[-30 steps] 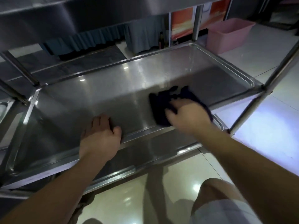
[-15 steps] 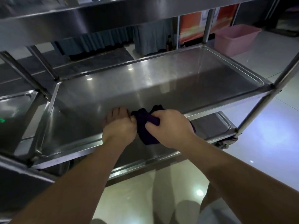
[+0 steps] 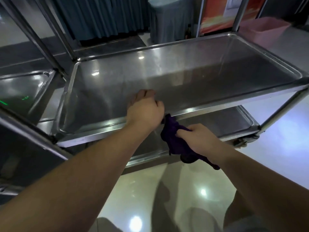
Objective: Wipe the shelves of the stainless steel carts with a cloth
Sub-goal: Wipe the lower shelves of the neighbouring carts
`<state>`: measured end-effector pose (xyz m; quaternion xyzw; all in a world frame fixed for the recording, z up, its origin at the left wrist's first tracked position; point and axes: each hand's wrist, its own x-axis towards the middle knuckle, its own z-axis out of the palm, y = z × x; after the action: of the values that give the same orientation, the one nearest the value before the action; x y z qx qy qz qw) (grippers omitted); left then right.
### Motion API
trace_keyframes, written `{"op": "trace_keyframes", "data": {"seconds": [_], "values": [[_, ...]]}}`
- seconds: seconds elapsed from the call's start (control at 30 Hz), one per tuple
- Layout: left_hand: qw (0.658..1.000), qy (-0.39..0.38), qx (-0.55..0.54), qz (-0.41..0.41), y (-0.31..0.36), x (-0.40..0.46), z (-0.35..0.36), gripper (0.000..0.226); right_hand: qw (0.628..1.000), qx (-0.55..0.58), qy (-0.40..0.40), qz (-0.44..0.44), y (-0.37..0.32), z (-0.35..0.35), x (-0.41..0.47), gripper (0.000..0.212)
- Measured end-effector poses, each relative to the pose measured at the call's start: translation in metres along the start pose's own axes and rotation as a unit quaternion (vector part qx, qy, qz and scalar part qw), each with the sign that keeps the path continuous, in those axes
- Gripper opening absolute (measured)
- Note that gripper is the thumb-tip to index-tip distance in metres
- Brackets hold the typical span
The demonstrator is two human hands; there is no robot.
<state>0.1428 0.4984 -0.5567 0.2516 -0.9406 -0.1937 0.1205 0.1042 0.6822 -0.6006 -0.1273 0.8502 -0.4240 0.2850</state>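
Cloth (image 3: 173, 139) now off the shelf (image 3: 184, 77), below its front edge

This looks like a service area of a restaurant or banquet hall. A stainless steel cart (image 3: 184, 77) with tray-like shelves stands on a glossy tiled floor (image 3: 175, 190), and a second steel cart (image 3: 25, 91) is just beside it on the left. Behind them hang pleated blue-grey table skirts (image 3: 103, 15). A pink plastic tub (image 3: 260, 30) sits near an orange panel (image 3: 215, 12), perhaps a poster.
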Motion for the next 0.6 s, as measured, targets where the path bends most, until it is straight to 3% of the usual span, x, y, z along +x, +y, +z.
{"op": "trace_keyframes", "data": {"seconds": [0.2, 0.5, 0.6], "values": [[0.995, 0.018, 0.044, 0.082, -0.011, -0.035, -0.017, 0.048, 0.999, -0.036, -0.001, 0.02, 0.014, 0.009, 0.005, 0.034], [0.975, 0.051, 0.055, 0.209, -0.101, -0.124, -0.018, 0.039, 0.991, -0.131, -0.033, 0.009, 0.009, 0.031, 0.027, 0.036], [0.975, 0.014, 0.081, 0.205, -0.124, -0.136, -0.005, 0.04, 0.984, -0.164, -0.064, 0.002, 0.007, 0.047, 0.039, 0.035]]}}
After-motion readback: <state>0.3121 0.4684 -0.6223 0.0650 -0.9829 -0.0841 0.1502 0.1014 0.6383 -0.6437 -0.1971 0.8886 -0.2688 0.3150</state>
